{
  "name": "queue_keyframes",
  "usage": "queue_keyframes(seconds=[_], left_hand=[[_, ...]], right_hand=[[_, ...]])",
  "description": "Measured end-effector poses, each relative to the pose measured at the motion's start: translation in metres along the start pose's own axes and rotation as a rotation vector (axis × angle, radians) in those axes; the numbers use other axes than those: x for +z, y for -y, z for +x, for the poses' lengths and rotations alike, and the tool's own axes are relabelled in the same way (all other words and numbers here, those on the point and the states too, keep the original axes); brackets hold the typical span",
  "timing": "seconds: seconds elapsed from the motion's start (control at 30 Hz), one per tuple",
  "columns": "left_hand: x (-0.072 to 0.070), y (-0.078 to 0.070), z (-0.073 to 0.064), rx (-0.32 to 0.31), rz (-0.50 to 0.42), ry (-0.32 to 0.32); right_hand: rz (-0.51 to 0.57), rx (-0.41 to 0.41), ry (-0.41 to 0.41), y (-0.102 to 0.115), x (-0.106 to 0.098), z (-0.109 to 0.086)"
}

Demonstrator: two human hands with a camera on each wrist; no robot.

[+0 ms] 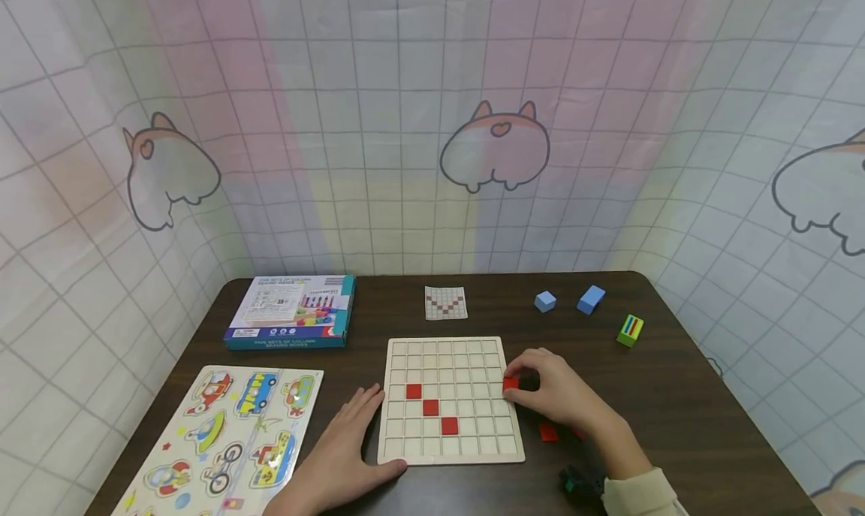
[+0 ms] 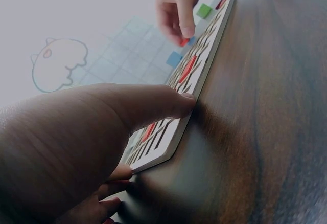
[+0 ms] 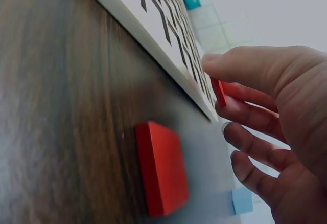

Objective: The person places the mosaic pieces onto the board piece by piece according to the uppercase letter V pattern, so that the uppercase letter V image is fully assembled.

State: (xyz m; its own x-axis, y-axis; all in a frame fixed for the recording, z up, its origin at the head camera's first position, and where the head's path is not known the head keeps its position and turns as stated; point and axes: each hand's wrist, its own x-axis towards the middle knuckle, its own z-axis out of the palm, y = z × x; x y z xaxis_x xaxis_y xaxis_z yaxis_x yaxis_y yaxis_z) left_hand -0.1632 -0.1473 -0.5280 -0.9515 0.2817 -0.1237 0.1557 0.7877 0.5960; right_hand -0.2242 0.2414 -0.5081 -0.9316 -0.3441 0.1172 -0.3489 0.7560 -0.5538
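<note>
A pale square grid board (image 1: 478,442) lies on the table with three red square tiles sitting in its cells in a diagonal, one of them a tile (image 1: 430,408) in the middle. My left hand (image 1: 348,441) rests against the board's lower left corner, thumb on the near edge and fingers stretched along the left side. At the right edge of the board, my right hand (image 1: 557,388) pinches a red tile (image 3: 218,92) between thumb and forefinger. Below that hand, a loose red tile (image 3: 166,170) lies on the table beside the board; another is partly hidden by the wrist.
Behind the board lies a small pattern card (image 1: 446,303) with red squares on a grid. Farther right are two blue blocks, one a cube (image 1: 544,301), and a striped green block (image 1: 630,331). A boxed set (image 1: 290,312) and a vehicle picture board (image 1: 226,433) lie left.
</note>
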Motion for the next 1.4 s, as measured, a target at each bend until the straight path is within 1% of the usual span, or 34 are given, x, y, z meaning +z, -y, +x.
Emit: queue_keyframes(seconds=[0.13, 0.4, 0.63, 0.93, 1.1, 1.4], left_hand=[[0.0, 0.0, -0.001, 0.011, -0.007, -0.003], [0.001, 0.0, -0.001, 0.01, -0.011, 0.005], [0.001, -0.001, -0.001, -0.002, -0.005, 0.007], [0.002, 0.0, 0.0, -0.018, -0.009, 0.021], [0.001, 0.001, 0.001, -0.025, -0.01, 0.029], [0.0, 0.001, 0.001, -0.021, 0.007, 0.02]], right_hand=[[0.017, 0.008, 0.012, 0.005, 0.002, 0.004], [0.038, 0.014, 0.032, 0.015, 0.007, 0.013], [0.069, -0.041, 0.036, 0.025, 0.011, 0.022], [0.094, -0.067, 0.058, 0.038, 0.023, 0.035], [0.091, -0.074, 0.065, 0.046, 0.028, 0.042], [0.101, -0.102, 0.071, 0.058, 0.036, 0.051]])
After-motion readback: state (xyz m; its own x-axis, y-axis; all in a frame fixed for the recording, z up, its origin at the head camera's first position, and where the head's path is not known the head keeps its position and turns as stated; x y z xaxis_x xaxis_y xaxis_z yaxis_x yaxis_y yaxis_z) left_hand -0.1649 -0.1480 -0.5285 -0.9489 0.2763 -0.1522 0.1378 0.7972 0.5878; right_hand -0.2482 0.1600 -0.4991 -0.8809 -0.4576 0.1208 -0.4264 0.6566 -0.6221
